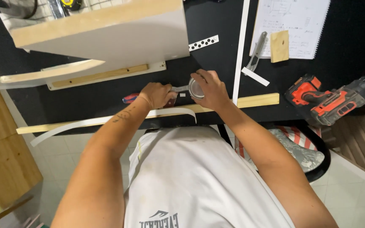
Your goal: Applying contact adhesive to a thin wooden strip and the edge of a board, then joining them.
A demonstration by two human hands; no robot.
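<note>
My left hand (157,95) is closed around a screwdriver (130,99) with a red and blue handle, its metal shaft reaching toward a small round tin can (196,88). My right hand (211,89) wraps around that can from the right and holds it on the black table (216,25). A long wooden strip (256,100) lies along the table's near edge beneath both hands. A curved white edging strip (89,123) hangs over that edge to the left.
A white wooden panel (106,33) stands tilted at the back left. A thin white strip (241,50), a utility knife (257,50), a paper sheet (296,21) and a small wood block (279,45) lie to the right. A red and black cordless drill (326,99) rests at the right edge.
</note>
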